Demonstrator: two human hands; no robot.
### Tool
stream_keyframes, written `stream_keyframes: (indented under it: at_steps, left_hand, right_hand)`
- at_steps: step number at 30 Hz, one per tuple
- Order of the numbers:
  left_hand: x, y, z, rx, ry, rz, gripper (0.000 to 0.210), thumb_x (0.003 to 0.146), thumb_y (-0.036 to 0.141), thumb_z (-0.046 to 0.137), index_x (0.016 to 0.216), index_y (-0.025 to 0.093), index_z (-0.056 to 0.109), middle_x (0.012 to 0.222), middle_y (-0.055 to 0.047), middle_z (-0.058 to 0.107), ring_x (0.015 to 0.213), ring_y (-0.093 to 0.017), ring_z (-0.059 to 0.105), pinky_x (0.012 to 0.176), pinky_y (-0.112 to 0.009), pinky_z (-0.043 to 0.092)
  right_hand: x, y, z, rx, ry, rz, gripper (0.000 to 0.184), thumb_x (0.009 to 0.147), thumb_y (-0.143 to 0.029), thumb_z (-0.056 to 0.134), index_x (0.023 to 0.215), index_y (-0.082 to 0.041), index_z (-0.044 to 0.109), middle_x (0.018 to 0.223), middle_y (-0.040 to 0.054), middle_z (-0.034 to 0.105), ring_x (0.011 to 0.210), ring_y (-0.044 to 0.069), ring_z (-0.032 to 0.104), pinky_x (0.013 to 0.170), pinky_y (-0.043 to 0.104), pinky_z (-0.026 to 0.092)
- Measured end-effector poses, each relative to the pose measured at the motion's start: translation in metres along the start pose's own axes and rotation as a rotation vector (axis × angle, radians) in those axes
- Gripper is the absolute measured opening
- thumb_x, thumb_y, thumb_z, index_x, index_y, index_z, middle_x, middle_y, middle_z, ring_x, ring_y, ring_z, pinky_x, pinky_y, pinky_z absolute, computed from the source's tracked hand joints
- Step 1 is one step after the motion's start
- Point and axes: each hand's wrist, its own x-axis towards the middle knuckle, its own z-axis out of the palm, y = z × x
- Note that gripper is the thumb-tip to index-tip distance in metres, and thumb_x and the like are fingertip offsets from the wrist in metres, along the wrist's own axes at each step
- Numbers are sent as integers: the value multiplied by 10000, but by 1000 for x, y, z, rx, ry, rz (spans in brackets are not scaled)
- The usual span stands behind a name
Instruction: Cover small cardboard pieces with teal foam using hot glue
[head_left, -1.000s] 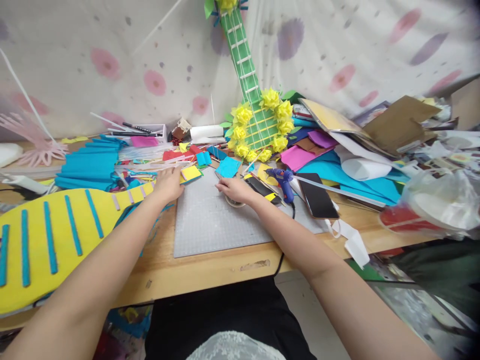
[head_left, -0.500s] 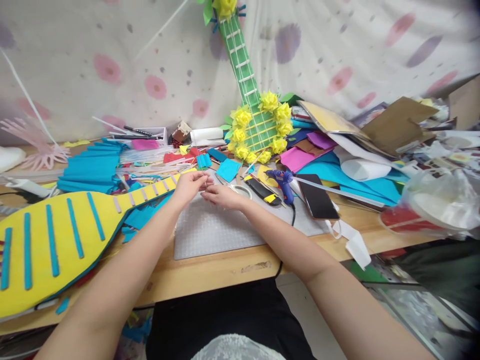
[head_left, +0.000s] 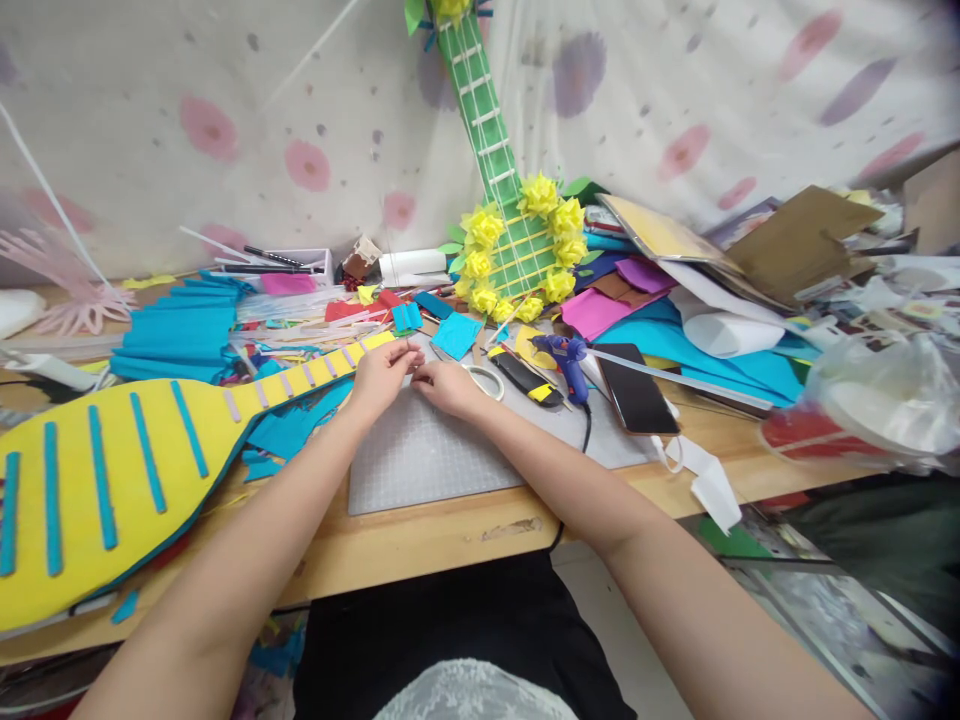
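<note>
Above the far left part of the grey cutting mat (head_left: 427,460), my left hand (head_left: 384,372) and my right hand (head_left: 444,384) are close together, fingertips pinched. Whatever lies between the fingers is too small to make out. The narrow neck of a yellow lute-shaped craft piece (head_left: 135,480) with blue strips runs up to my left hand. A roll of tape (head_left: 487,381) lies just right of my right hand, and a black and yellow utility knife (head_left: 525,376) is beyond it. Blue paper squares (head_left: 457,336) lie behind my hands.
A blue glue gun (head_left: 568,366) and a black phone (head_left: 639,390) lie to the right, with cables. A green paper guitar (head_left: 517,250) with yellow flowers leans at the back. Coloured paper (head_left: 720,350) and a plastic-wrapped bucket (head_left: 832,425) stand further right. Pleated blue paper (head_left: 180,330) lies left.
My right hand has turned and its fingers have curled in more. Both hands stay in nearly the same place, and the view has shifted slightly.
</note>
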Motion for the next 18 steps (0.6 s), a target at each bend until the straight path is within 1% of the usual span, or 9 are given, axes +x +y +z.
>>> stream_keyframes:
  at_steps: [3,6,9,11,14,16,18]
  left_hand:
    - [4,13,0,-53,55,-131,108,712,153,575,809,133,618,781,-53,686,786,-178,667,776,-365,542]
    - [5,23,-1,-73,64,-231,96,702,124,588,795,121,613,760,-50,674,741,-161,663,746,-349,547]
    - [4,26,-4,-105,52,-273,127,685,132,627,810,113,613,737,-51,665,738,-166,664,722,-332,547]
    - [4,26,-6,-145,56,-285,140,673,148,650,802,118,606,720,-44,655,748,-173,665,701,-325,548]
    - [5,28,-10,-147,50,-307,122,665,184,665,736,130,582,686,-33,638,750,-177,660,664,-313,550]
    - [7,30,-14,-77,42,-327,120,677,211,657,702,133,570,675,-40,635,752,-179,657,646,-303,549]
    - [10,32,-18,22,60,-333,118,707,236,629,713,133,571,717,-57,646,752,-182,657,628,-293,545]
  right_hand:
    - [2,-1,0,194,9,59,160,791,-256,541,878,-185,655,835,19,682,740,125,605,689,225,427]
    - [4,-2,-2,407,-38,137,103,747,-206,582,837,-161,603,729,-11,649,593,74,555,589,184,414]
    - [3,-3,-5,564,-101,157,36,731,-149,574,758,-155,551,644,-31,607,526,51,517,527,158,392]
    - [1,-4,-7,651,-132,149,53,720,-123,570,728,-156,530,617,-35,590,512,52,508,496,154,379]
    - [-1,-6,-12,707,-164,138,76,705,-89,560,714,-156,527,597,-40,577,504,56,501,475,155,369]
    - [0,-6,-15,685,-181,142,75,710,-83,555,716,-155,534,600,-40,580,515,58,508,490,157,377]
    - [2,-4,-19,620,-187,139,57,727,-95,554,737,-151,551,633,-30,606,545,60,528,529,159,399]
